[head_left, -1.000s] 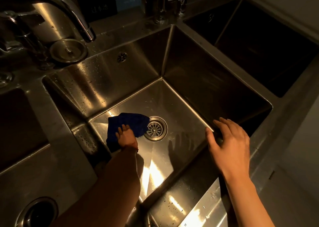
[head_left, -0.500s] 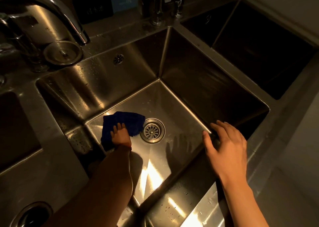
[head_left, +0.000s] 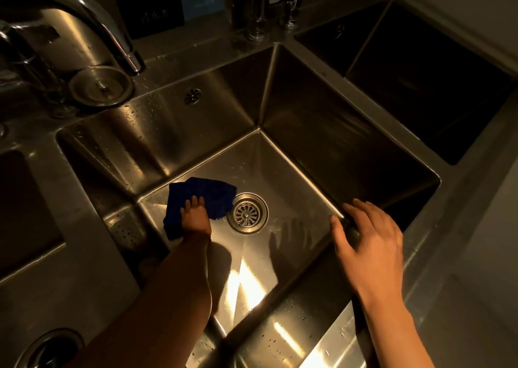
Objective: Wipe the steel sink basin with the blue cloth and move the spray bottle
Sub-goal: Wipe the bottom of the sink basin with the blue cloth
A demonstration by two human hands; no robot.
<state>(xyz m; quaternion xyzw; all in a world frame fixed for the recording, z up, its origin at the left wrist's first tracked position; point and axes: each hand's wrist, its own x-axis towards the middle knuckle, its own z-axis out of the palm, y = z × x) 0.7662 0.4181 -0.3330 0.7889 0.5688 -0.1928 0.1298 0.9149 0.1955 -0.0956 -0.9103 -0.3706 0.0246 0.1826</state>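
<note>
The blue cloth [head_left: 200, 199], dark and crumpled, lies on the floor of the steel sink basin [head_left: 294, 199], just left of the round drain strainer [head_left: 247, 213]. The left hand [head_left: 196, 217] presses it down with flat fingers. The right hand [head_left: 370, 238] hovers with fingers spread over the basin's near right corner.

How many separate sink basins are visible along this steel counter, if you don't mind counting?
3: the middle basin being wiped, a dark basin at upper right, and another cut off at the left edge. More may lie outside the frame.
</note>
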